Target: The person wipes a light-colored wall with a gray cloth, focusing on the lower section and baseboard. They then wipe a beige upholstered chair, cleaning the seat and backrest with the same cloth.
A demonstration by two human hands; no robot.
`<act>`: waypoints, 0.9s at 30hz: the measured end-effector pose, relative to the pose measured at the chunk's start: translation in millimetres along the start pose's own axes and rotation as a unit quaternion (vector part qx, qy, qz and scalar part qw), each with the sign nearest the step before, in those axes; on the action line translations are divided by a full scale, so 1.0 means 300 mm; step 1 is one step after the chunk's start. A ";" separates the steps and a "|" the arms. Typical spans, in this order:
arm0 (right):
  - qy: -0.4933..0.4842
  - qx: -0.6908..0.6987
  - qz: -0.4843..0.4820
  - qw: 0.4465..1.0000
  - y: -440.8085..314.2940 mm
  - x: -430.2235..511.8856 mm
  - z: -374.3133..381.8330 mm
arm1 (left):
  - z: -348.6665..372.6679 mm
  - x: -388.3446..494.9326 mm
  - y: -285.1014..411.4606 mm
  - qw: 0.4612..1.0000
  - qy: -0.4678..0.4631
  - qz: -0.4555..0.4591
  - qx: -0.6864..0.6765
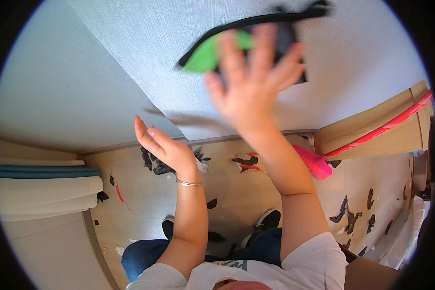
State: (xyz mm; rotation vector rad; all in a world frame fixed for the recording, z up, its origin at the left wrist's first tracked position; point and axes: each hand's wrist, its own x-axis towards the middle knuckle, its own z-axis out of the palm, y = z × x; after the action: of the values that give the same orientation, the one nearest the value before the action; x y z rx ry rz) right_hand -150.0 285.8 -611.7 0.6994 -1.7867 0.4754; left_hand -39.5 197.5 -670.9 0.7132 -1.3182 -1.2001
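Note:
My right hand (pixel 253 76) is raised in front of the white textured wall (pixel 159 47), fingers spread over a green and black item (pixel 203 54) with a black edge strip. Hand and item are both blurred, and the palm side is hidden, so the exact kind of item and the grip are hard to make out. Lower and to the left, my left hand (pixel 170 150) is held up before the wall with nothing in it, its fingers extended and thumb apart. A thin metal bangle (pixel 188 183) circles the left wrist.
A pink broom head (pixel 313 163) with a red handle (pixel 380 132) leans at the right by a wooden panel (pixel 373 134). Torn black scraps (pixel 351 219) and red strips (pixel 119 194) litter the floor (pixel 145 206). Folded white and teal material (pixel 45 172) stands at left.

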 end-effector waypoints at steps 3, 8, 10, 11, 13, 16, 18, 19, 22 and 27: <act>0.002 -0.027 -0.107 0.994 -0.148 -0.115 0.082 | -0.007 0.026 -0.005 0.999 0.024 -0.012 -0.019; -0.152 -0.053 -0.288 0.944 -0.214 -0.513 0.179 | -0.017 0.017 -0.024 0.999 0.014 -0.017 0.024; -0.489 0.301 -0.154 0.804 -0.144 -0.661 0.183 | -0.011 -0.011 -0.031 0.999 -0.003 -0.034 0.036; -0.518 0.239 -0.223 0.791 -0.112 -0.716 0.194 | -0.002 -0.026 -0.034 0.999 -0.014 -0.036 0.034; -0.481 0.209 -0.268 0.808 -0.041 -0.800 0.193 | 0.009 -0.054 -0.038 0.998 -0.032 -0.048 0.018; -0.564 0.223 -0.219 0.765 0.035 -0.842 0.170 | 0.016 -0.081 -0.041 0.995 -0.044 -0.084 0.003; -0.624 0.255 -0.125 0.727 0.065 -0.816 0.152 | 0.015 -0.084 -0.038 0.992 -0.047 -0.119 0.006; -0.546 0.177 -0.173 0.800 0.074 -0.791 0.140 | 0.014 -0.083 -0.035 0.993 -0.055 -0.104 -0.006; -0.112 -0.057 -0.250 0.960 0.098 -0.663 0.127 | 0.017 -0.082 -0.012 0.994 -0.076 -0.077 -0.026; -0.090 -0.029 -0.126 0.988 0.215 -0.351 0.004 | 0.055 -0.136 0.035 0.991 -0.084 0.105 0.004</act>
State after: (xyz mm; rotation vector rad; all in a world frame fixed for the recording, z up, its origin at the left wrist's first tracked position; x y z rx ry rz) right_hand -170.6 356.8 -710.6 0.9361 -1.8399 0.1933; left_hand -46.3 242.3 -671.9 0.4728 -1.4978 -1.1021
